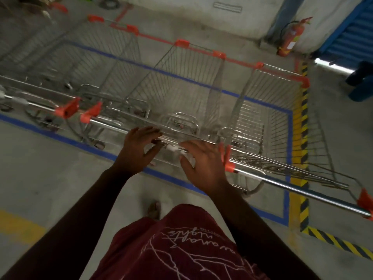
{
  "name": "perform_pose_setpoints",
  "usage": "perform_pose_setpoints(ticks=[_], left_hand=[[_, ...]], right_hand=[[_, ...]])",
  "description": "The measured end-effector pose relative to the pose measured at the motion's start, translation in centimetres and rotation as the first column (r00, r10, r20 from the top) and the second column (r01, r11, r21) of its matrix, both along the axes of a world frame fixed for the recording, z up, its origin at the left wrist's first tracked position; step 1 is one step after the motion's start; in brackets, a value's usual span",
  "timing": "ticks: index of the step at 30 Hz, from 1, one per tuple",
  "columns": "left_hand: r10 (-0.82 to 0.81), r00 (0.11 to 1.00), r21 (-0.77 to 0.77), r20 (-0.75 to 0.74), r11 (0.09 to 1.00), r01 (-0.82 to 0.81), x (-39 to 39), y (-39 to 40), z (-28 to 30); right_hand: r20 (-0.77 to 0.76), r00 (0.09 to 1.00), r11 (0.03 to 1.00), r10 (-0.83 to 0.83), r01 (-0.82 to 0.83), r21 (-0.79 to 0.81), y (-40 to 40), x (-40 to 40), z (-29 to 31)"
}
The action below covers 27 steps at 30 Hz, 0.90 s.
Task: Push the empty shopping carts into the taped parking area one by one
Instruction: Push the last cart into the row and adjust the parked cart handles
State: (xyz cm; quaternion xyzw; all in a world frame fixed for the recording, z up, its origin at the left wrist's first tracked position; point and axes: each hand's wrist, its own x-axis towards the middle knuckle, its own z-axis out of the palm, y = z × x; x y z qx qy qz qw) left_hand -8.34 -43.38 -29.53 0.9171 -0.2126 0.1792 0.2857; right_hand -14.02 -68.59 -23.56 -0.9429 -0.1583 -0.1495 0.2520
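both hands lie open, fingers spread, the left hand (139,148) and right hand (203,162) on the middle cart's handle (121,126), inside the blue tape (290,138).

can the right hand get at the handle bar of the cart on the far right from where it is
Probably yes: the right hand hovers open beside that handle bar, whose near end lies just past its fingers, with nothing between them.

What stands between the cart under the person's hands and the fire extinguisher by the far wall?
In the head view, another shopping cart parked along the striped floor edge, then bare concrete up to the fire extinguisher.
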Motion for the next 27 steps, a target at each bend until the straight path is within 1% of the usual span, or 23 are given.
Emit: perform_pose_setpoints(ticks=[2,4,6,7,8,9,10,11,12,14,16,18,21,23,25,27], left_hand=[[0.074,0.997,0.003,0.033,0.997,-0.075,0.5,4.1,0.2],[0.188,0.979,-0.008,0.085,0.982,-0.188,0.7,7.1,0.7],[0.346,0.931,-0.075,0.121,0.938,-0.339,1.2,10.7,2.0],[0.431,0.895,-0.127,0.111,0.900,-0.418,1.6,12.4,2.4],[0.509,0.858,-0.152,0.069,0.855,-0.495,2.2,14.0,2.7],[0.571,0.821,-0.125,-0.004,0.814,-0.567,3.0,15.6,2.8],[0.613,0.785,-0.050,-0.087,0.785,-0.618,3.7,16.9,2.7],[0.630,0.762,0.029,-0.151,0.773,-0.634,4.3,17.8,2.5],[0.629,0.754,0.080,-0.188,0.775,-0.627,4.7,18.3,2.3],[0.618,0.754,0.122,-0.224,0.785,-0.608,5.2,18.6,2.4],[0.609,0.745,0.156,-0.273,0.792,-0.590,5.5,18.3,3.4],[0.599,0.738,0.229,-0.312,0.801,-0.553,5.9,18.4,4.9],[0.613,0.688,0.380,-0.390,0.787,-0.486,7.4,19.4,6.8],[0.601,0.672,0.446,-0.433,0.790,-0.420,8.2,19.7,6.9],[0.561,0.706,0.432,-0.432,0.816,-0.384,8.3,20.2,6.5],[0.522,0.756,0.387,-0.396,0.841,-0.378,8.2,21.0,6.0]], right_hand=[[-0.075,0.995,0.997,0.070,-0.069,0.015,3.9,1.1,0.1],[-0.141,0.984,0.994,0.105,-0.102,0.025,6.2,1.7,0.0],[-0.206,0.972,0.994,0.112,-0.111,0.018,8.8,2.5,0.0],[-0.235,0.965,0.994,0.113,-0.112,0.014,9.8,2.8,-0.1],[-0.260,0.959,0.994,0.111,-0.112,0.008,10.7,3.1,-0.3],[-0.284,0.953,0.994,0.103,-0.106,0.005,11.4,3.4,-0.5],[-0.305,0.948,0.996,0.092,-0.094,0.008,12.0,3.7,-0.7],[-0.322,0.943,0.997,0.082,-0.081,0.016,12.4,3.9,-0.8],[-0.335,0.939,0.997,0.076,-0.072,0.024,12.6,4.1,-0.9],[-0.367,0.926,0.997,0.083,-0.076,0.034,13.0,4.5,-1.0],[-0.382,0.920,0.996,0.087,-0.074,0.048,13.1,4.9,-1.1],[-0.387,0.919,0.996,0.075,-0.050,0.075,13.2,5.2,-1.2],[-0.374,0.926,0.996,0.045,-0.014,0.085,14.1,5.5,-1.3],[-0.357,0.933,0.997,0.031,-0.005,0.074,15.0,5.8,-1.5],[-0.339,0.940,0.997,0.033,-0.009,0.073,15.9,5.9,-1.6],[-0.325,0.945,0.998,0.030,-0.008,0.069,16.5,6.0,-1.8]])
